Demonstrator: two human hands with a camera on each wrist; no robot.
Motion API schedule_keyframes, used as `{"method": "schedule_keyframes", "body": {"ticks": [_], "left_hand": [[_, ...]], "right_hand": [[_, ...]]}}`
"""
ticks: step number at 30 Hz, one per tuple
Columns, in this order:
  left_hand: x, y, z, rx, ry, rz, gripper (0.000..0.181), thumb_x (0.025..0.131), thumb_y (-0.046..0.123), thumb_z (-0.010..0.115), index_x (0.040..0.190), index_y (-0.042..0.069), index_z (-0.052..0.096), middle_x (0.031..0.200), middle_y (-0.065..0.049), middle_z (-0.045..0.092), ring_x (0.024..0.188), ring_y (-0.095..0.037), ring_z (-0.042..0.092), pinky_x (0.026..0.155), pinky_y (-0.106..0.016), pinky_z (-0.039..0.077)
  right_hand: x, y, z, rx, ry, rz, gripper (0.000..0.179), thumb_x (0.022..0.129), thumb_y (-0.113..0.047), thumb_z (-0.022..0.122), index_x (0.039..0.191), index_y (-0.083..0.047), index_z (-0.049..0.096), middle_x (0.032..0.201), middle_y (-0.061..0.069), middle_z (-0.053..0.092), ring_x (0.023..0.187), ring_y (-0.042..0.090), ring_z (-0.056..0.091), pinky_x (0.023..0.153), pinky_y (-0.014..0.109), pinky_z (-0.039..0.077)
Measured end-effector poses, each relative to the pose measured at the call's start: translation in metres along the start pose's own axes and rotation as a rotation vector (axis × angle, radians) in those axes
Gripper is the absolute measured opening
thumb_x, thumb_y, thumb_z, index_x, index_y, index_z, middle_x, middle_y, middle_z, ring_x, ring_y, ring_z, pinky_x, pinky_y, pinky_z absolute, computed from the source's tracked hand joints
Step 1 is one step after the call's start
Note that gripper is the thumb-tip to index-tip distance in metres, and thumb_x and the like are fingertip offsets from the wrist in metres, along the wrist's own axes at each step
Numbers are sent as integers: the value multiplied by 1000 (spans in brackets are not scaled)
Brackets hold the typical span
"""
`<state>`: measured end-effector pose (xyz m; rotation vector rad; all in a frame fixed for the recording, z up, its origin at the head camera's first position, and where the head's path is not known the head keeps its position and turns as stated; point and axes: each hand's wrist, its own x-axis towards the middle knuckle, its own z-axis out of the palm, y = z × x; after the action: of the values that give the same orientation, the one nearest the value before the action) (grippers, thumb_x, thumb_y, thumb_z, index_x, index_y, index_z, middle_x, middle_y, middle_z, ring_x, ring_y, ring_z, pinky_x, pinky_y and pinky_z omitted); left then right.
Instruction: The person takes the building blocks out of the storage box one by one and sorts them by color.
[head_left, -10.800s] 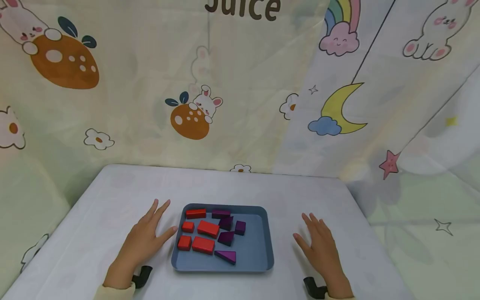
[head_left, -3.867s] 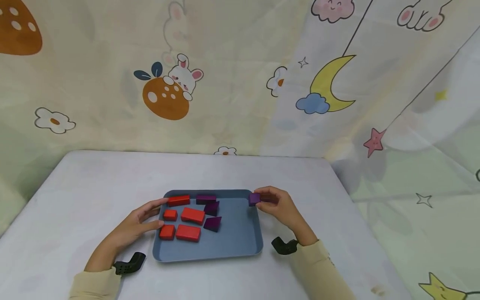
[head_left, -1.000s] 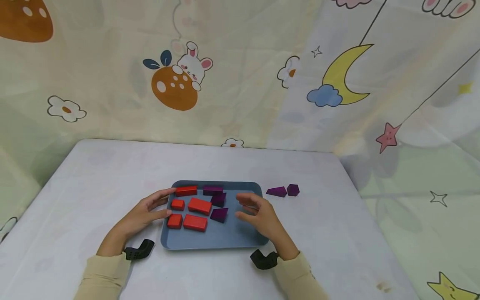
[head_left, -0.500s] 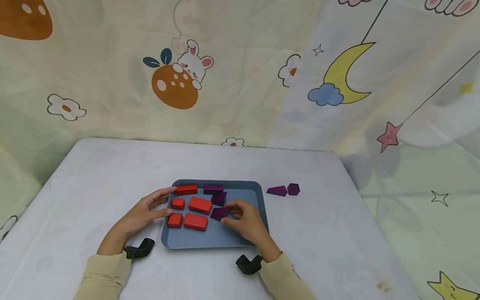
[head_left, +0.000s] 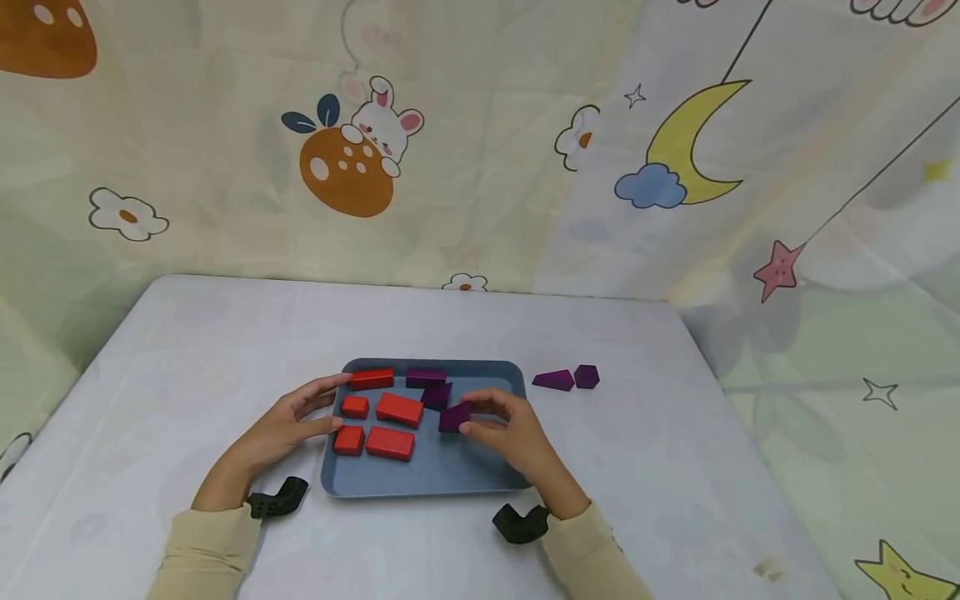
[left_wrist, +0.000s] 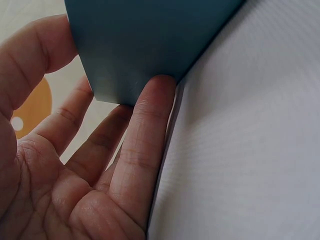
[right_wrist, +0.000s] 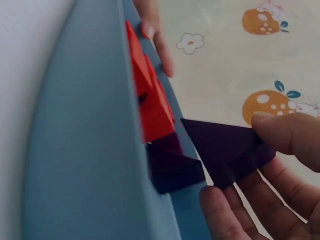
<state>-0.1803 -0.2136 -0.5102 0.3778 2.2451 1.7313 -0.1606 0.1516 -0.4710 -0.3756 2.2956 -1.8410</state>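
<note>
In the head view a blue-grey tray (head_left: 480, 475) lies on the table with red and purple blocks in it. My right hand (head_left: 521, 433) pinches a purple block (head_left: 452, 419) between thumb and fingers over the tray's middle. The right wrist view shows this held block (right_wrist: 225, 147) as a slanted, flat-faced wedge, raised beside another purple block (right_wrist: 172, 170). My left hand (head_left: 288, 421) is at the tray's left side, its fingertips touching the wall. Up close, its fingers (left_wrist: 145, 120) lie fairly straight against the tray (left_wrist: 135, 50).
Several red blocks (head_left: 399, 410) fill the tray's left part. Two purple blocks stay near its back, one a flat bar (head_left: 425, 378). Right of the tray on the table lie a long purple wedge (head_left: 553, 380) and a purple polygonal block (head_left: 587, 377). A patterned cloth (head_left: 487, 167) hangs behind.
The two purple pieces now right of the tray were inside it at first. My right hand has returned, taken hold of another purple block and shifted it rightward. The left hand came to the tray.
</note>
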Motion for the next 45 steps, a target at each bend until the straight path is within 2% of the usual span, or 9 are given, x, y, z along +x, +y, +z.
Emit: {"method": "schedule_keyframes", "body": {"ticks": [4, 9, 21, 24, 26, 31, 33, 35, 45], "left_hand": [[0, 1, 0, 7, -2, 4, 67, 103, 15, 71, 163, 1, 44, 168, -28, 38, 148, -55, 42, 113, -69, 41], [1, 1, 0, 14, -4, 10, 67, 104, 14, 71, 163, 0, 43, 168, -29, 38, 147, -56, 42, 113, -70, 41], [0, 0, 1, 17, -4, 0, 68, 103, 13, 71, 164, 1, 42, 168, -28, 37, 147, -55, 42, 113, -65, 42], [0, 0, 1, 30, -3, 0, 68, 104, 14, 72, 164, 1, 42, 168, -27, 38, 147, -54, 43, 111, -57, 45], [0, 0, 0, 37, -4, -1, 68, 104, 14, 72, 164, 2, 42, 168, -27, 38, 147, -54, 44, 110, -50, 46], [0, 0, 0, 36, -4, -5, 69, 104, 13, 71, 164, 1, 41, 169, -28, 37, 147, -55, 43, 113, -60, 44], [-1, 0, 0, 33, -3, -5, 69, 104, 13, 71, 164, 1, 41, 168, -29, 36, 147, -56, 43, 113, -68, 40], [-1, -1, -1, 33, -4, -4, 69, 104, 13, 71, 164, 1, 41, 168, -29, 37, 147, -55, 43, 113, -67, 41], [0, 1, -1, 40, -2, -13, 69, 104, 16, 73, 164, 3, 42, 169, -26, 38, 148, -53, 43, 110, -42, 48]], "right_hand": [[-2, -4, -17, 32, -7, -46, 37, 96, 0, 79, 131, 8, 69, 134, 23, 69, 125, 30, 67, 103, 31, 57], [-4, -6, -39, 36, 28, -73, 37, 97, -1, 79, 132, 7, 69, 135, 21, 69, 122, 21, 65, 101, 29, 57], [-14, 1, -104, -56, 128, -112, 36, 98, 6, 74, 132, 13, 65, 134, 28, 68, 112, 12, 67, 95, 23, 57], [-18, 4, -122, -70, 147, -94, 36, 99, 4, 74, 133, 12, 64, 134, 24, 69, 112, 14, 68, 94, 22, 57], [-19, 7, -134, -71, 158, -78, 37, 100, 3, 74, 134, 12, 64, 134, 17, 71, 114, 13, 68, 95, 22, 57], [-20, 16, -165, -84, 191, -29, 40, 103, -3, 72, 139, 10, 61, 131, -5, 73, 118, 9, 66, 97, 21, 56], [-20, 19, -175, -90, 209, 0, 42, 104, -5, 72, 142, 8, 60, 132, -6, 73, 119, 8, 66, 98, 21, 56], [-20, 22, -184, -95, 225, 24, 43, 105, -7, 71, 145, 7, 59, 134, -5, 72, 121, 7, 66, 99, 20, 55], [-18, 44, -218, -71, 263, 4, 41, 109, -6, 64, 147, 8, 56, 131, -15, 71, 119, -1, 66, 100, 16, 52]]}}
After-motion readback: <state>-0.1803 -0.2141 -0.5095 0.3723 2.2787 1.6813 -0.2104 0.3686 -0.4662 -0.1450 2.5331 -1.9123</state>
